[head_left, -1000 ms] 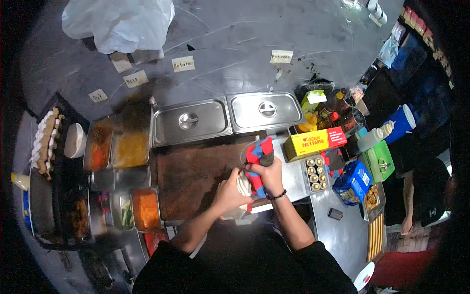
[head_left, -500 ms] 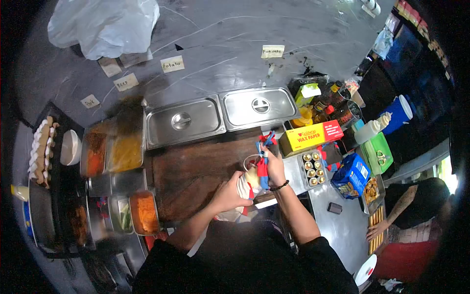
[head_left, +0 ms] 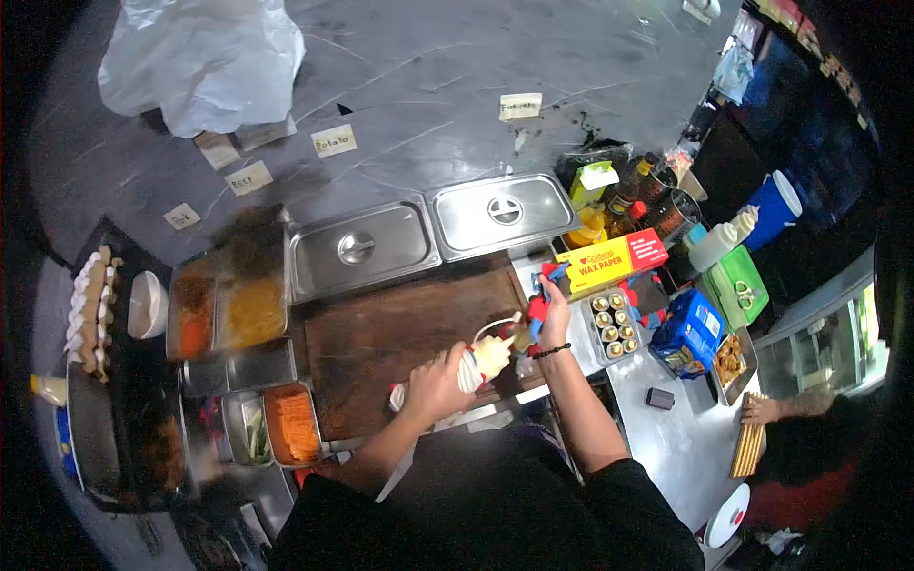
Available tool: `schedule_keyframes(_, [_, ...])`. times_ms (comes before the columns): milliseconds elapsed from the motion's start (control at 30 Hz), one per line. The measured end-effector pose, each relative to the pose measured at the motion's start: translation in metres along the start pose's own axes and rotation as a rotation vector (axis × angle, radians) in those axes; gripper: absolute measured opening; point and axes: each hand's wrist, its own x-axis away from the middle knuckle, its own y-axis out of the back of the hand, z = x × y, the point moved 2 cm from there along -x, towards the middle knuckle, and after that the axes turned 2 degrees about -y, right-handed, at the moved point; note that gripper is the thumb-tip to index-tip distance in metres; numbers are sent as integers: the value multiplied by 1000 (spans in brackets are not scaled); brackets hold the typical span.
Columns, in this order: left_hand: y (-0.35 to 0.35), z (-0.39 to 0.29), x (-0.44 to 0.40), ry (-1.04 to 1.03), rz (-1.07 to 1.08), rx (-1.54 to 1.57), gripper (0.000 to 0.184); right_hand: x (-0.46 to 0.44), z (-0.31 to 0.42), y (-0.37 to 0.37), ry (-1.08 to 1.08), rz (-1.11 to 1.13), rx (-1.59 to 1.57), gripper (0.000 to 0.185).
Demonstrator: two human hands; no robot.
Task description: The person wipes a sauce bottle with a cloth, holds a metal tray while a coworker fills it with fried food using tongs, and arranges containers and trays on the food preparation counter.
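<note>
Left hand (head_left: 436, 383) closed round a pale container (head_left: 490, 358), exact kind unclear; gripped behind one end, presumably so that end stays accessible from the right. Right hand (head_left: 554, 319) curled around a red-and-blue cloth (head_left: 537, 306) near that end; contact between cloth and container: cannot tell. Container held above the brown board (head_left: 381, 333). Wax paper box (head_left: 609, 265) just beyond right hand, apparently for easy reach. Lidded pans (head_left: 400, 252) line board's far edge; lids likely protect contents.
</note>
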Motion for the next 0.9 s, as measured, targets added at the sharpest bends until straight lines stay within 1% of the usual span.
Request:
schedule_keyframes(33, [0,3,5,31,-23,90,76,-7,-2,0,-6,34,-32,9])
schedule_keyframes(67, [-5,10,12,41,-39,89,76,-26,-11,3,-11,51,-26,9])
schedule_keyframes(100, [-12,22,21,158,-104,238,77,-51,-18,6,257,-21,118,12])
schedule_keyframes(133, [-15,32,27,269,-169,388,77,-40,-4,-23,529,-94,255,18])
schedule_keyframes(167, [-16,40,33,290,-238,430,80,-20,-2,-51,714,-62,338,34])
schedule_keyframes(200, [-20,46,41,297,-246,429,80,-36,-22,-55,829,88,555,45])
schedule_keyframes(233, [-22,53,50,349,-338,511,80,-22,-31,-81,816,177,764,57])
schedule_keyframes(267, [-25,59,56,398,-427,591,81,-15,-30,-105,779,324,1271,70])
schedule_keyframes(300, [-18,52,60,384,-512,655,83,-17,-60,-115,976,496,1576,80])
schedule_keyframes(333, [-18,53,64,382,-495,653,83,-26,-93,-113,969,682,1669,82])
schedule_keyframes(367, [-20,57,70,404,-518,728,84,-47,-137,-103,1236,535,1756,79])
schedule_keyframes(400, [-22,62,77,423,-535,799,86,-49,-145,-101,1197,468,1601,75])
schedule_keyframes(467, [-38,77,89,364,-650,744,90,-58,-143,-94,1160,632,1435,75])
schedule_keyframes(533, [-42,86,97,347,-682,763,92,-65,-132,-87,1046,834,1294,75])
schedule_keyframes(600, [-44,91,94,327,-688,792,93,-69,-127,-86,919,843,1218,71])
schedule_keyframes(667, [-43,92,89,293,-683,816,94,-52,-114,-92,640,695,1244,64])
schedule_keyframes(733, [-44,92,82,255,-657,844,96,-42,-111,-93,286,689,788,56])
schedule_keyframes(800, [-45,88,73,202,-605,883,97,-23,-109,-70,556,667,788,57])
schedule_keyframes(867, [-51,82,58,146,-521,941,99,-1,-76,-41,533,572,716,57])
schedule_keyframes(900, [-55,78,53,162,-458,975,97,4,-59,-20,696,407,906,57])
